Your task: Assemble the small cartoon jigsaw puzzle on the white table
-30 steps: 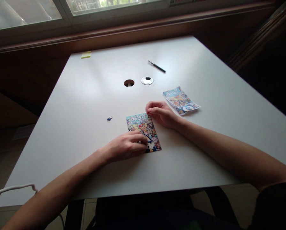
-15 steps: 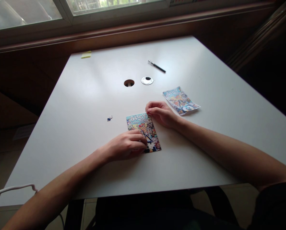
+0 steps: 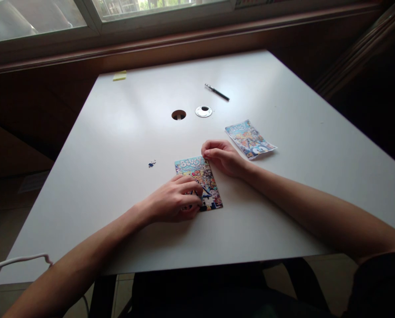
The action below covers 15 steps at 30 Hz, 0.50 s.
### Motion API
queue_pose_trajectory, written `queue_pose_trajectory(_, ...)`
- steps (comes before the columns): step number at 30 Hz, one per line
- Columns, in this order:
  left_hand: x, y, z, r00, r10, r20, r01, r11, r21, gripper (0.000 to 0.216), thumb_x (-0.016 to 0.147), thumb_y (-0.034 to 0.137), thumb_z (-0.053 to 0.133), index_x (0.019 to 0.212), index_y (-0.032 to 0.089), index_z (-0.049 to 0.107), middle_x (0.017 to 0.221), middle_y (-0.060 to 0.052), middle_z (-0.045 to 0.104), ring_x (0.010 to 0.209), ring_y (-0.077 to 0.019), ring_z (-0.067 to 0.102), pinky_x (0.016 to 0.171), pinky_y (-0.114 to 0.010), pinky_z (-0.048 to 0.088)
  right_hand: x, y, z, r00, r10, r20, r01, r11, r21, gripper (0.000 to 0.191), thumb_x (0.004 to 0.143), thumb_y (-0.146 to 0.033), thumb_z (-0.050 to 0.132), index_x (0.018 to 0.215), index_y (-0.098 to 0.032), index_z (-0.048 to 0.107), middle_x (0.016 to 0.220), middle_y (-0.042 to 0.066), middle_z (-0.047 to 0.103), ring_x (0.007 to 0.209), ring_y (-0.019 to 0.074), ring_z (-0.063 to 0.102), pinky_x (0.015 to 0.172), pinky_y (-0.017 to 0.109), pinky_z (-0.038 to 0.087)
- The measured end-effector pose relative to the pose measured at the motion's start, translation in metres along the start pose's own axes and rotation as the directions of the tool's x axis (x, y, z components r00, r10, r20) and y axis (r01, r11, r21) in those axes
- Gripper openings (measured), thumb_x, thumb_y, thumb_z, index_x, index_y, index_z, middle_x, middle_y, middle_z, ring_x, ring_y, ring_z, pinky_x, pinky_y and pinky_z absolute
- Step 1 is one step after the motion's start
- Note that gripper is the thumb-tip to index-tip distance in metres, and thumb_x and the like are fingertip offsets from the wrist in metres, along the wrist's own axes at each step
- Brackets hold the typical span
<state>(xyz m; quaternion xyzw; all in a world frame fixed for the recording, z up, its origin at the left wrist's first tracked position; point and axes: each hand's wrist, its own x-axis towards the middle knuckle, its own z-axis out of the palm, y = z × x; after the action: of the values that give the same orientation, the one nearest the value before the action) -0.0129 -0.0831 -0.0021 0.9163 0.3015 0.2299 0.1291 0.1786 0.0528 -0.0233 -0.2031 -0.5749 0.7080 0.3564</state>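
A small colourful jigsaw puzzle (image 3: 211, 185) lies flat on the white table, with pale lettering across its top. My left hand (image 3: 176, 197) rests over its lower left part, fingers curled and slightly apart, tips down at the puzzle's lower area. Whatever is under those fingertips is hidden. At the puzzle's upper right corner, my right hand (image 3: 223, 157) is closed, thumb and forefinger pinched together on the corner. Loose puzzle pieces (image 3: 152, 163), dark blue and white, lie to the left of the puzzle.
Right of my right hand lies a printed picture sheet (image 3: 249, 138) with a similar design. Farther back are a black pen (image 3: 217, 92), a round metal cover (image 3: 203, 111), a cable hole (image 3: 178, 115) and a yellow sticky note (image 3: 119, 75). A white cable (image 3: 18, 259) crosses the near left corner.
My left hand has shifted slightly, its fingers lifting and spreading a little over the lower part of the puzzle. My right hand has stayed at the upper corner.
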Motion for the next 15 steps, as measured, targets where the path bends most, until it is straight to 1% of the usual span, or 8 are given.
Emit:
queue_pose_trajectory(3,-0.001,0.0,0.001,1.0,0.005,0.009,-0.006,1.0,0.024,0.009,0.087,0.022,0.062,0.094,0.022,0.068,0.109,-0.006,0.068,0.103,-0.0207,0.059,0.095,-0.039,0.047,0.0,0.0,0.0,1.0,0.003,-0.001,-0.003,1.0,0.003,0.005,0.074,-0.018,0.066,0.07,-0.016,0.067,0.067,-0.001,0.056,0.067,0.0134,0.045,0.067,0.029,0.031)
queue_pose_trajectory(4,-0.001,-0.002,0.0,1.0,0.01,-0.006,-0.009,0.999,0.035,0.01,0.087,0.022,0.062,0.095,0.022,0.068,0.109,-0.005,0.069,0.104,-0.0207,0.059,0.096,-0.038,0.047,0.0,-0.001,0.001,1.0,0.004,-0.002,-0.004,1.0,0.007,0.005,0.074,-0.018,0.066,0.07,-0.016,0.067,0.067,-0.001,0.056,0.067,0.0133,0.045,0.067,0.029,0.032)
queue_pose_trajectory(6,-0.005,-0.009,-0.004,0.997,-0.011,-0.082,0.018,0.997,0.081,0.01,0.087,0.02,0.063,0.096,0.023,0.066,0.107,-0.004,0.07,0.104,-0.0202,0.059,0.094,-0.038,0.046,0.0,-0.001,0.001,1.0,0.005,-0.001,-0.005,1.0,0.017,0.005,0.074,-0.018,0.066,0.07,-0.016,0.068,0.067,-0.001,0.057,0.067,0.0131,0.045,0.067,0.029,0.032)
queue_pose_trajectory(8,-0.014,-0.022,-0.014,0.971,-0.112,-0.21,0.148,0.975,0.167,0.009,0.085,0.017,0.063,0.092,0.023,0.065,0.099,-0.002,0.07,0.098,-0.0198,0.059,0.09,-0.038,0.046,0.0,-0.001,0.001,1.0,0.011,0.0,-0.011,1.0,0.026,0.005,0.074,-0.017,0.066,0.069,-0.016,0.067,0.066,-0.001,0.056,0.066,0.0128,0.045,0.067,0.029,0.031)
queue_pose_trajectory(10,-0.026,-0.039,-0.028,0.939,-0.207,-0.273,0.276,0.93,0.244,0.011,0.083,0.017,0.063,0.093,0.022,0.065,0.097,-0.003,0.07,0.096,-0.0215,0.059,0.091,-0.04,0.045,0.0,-0.001,0.001,1.0,0.018,0.005,-0.018,0.999,0.029,0.005,0.074,-0.018,0.066,0.069,-0.016,0.068,0.066,-0.001,0.056,0.066,0.0128,0.044,0.066,0.029,0.031)
queue_pose_trajectory(11,-0.033,-0.048,-0.036,0.928,-0.258,-0.268,0.33,0.903,0.275,0.016,0.081,0.018,0.064,0.096,0.022,0.064,0.099,-0.004,0.069,0.097,-0.0231,0.058,0.092,-0.042,0.045,0.0,-0.001,0.0,1.0,0.02,0.007,-0.02,0.999,0.03,0.005,0.074,-0.018,0.066,0.069,-0.016,0.068,0.067,-0.001,0.056,0.066,0.0128,0.044,0.066,0.029,0.031)
queue_pose_trajectory(13,-0.046,-0.065,-0.051,0.911,-0.358,-0.204,0.407,0.86,0.309,0.029,0.078,0.019,0.062,0.108,0.021,0.063,0.107,-0.006,0.067,0.102,-0.0254,0.058,0.092,-0.043,0.046,-0.001,0.0,-0.001,1.0,0.021,0.009,-0.021,0.999,0.029,0.005,0.074,-0.018,0.066,0.07,-0.016,0.068,0.067,-0.001,0.056,0.067,0.0128,0.044,0.066,0.029,0.031)
queue_pose_trajectory(15,-0.055,-0.076,-0.06,0.884,-0.439,-0.159,0.467,0.829,0.308,0.034,0.077,0.019,0.061,0.111,0.02,0.061,0.106,-0.006,0.067,0.099,-0.0252,0.058,0.091,-0.042,0.047,-0.001,0.001,-0.001,1.0,0.019,0.011,-0.02,0.999,0.027,0.005,0.075,-0.018,0.066,0.071,-0.016,0.068,0.067,-0.001,0.056,0.067,0.0128,0.044,0.066,0.029,0.031)
